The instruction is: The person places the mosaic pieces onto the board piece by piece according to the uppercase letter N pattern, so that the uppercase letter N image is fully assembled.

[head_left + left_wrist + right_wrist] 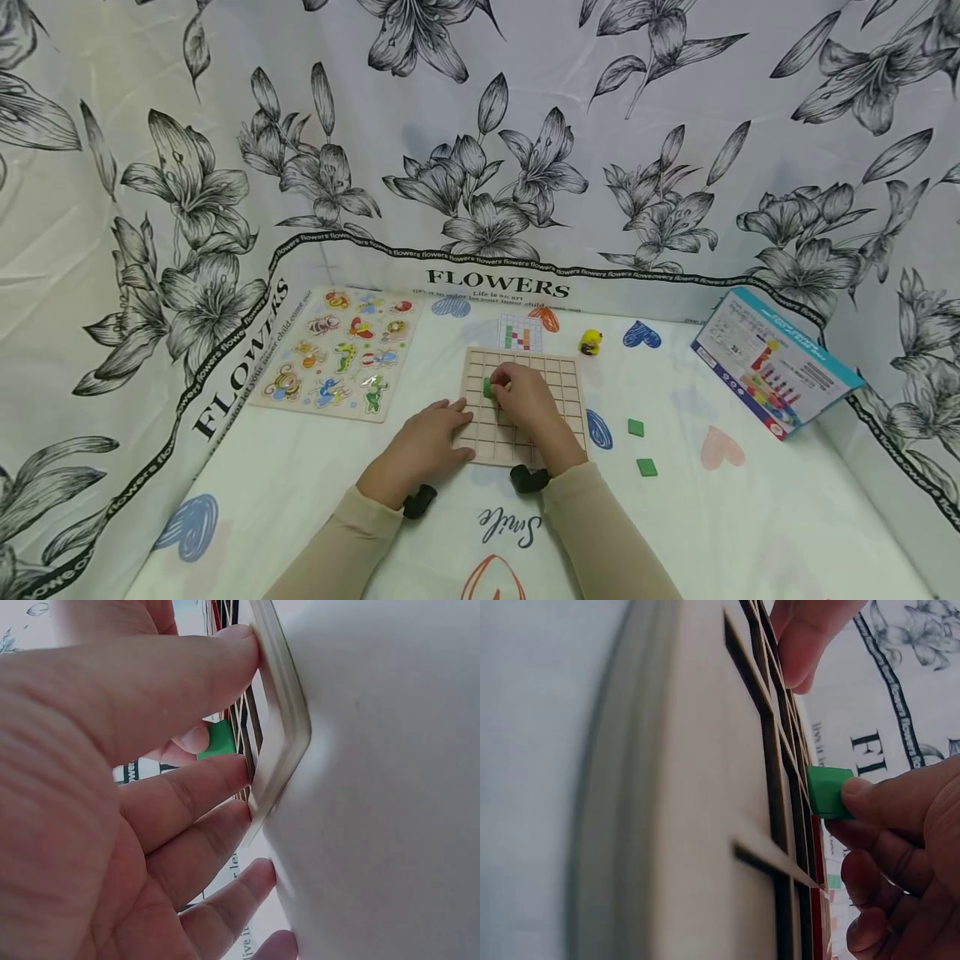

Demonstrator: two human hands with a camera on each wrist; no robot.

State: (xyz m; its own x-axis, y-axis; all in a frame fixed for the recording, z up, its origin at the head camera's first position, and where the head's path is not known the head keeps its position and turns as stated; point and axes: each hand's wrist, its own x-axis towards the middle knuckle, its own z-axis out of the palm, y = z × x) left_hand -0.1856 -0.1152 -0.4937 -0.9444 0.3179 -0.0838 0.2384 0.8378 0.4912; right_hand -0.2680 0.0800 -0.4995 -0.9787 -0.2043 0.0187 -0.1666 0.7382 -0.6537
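My right hand pinches a green square tile between thumb and fingers. The tile stands tilted with its lower edge at the grid of a wooden board, in the upper left part. My left hand rests at the board's left side, its thumb near the front corner and its extended fingers against the edge. Red pieces sit in squares of the board in the right wrist view; from the head view my right hand hides them. Behind the board lies a pattern card with coloured squares.
Two loose green tiles lie right of the board. A small yellow toy stands behind on the right, and a tilted box farther right. An insect picture puzzle board lies at the left. Floral cloth rises behind.
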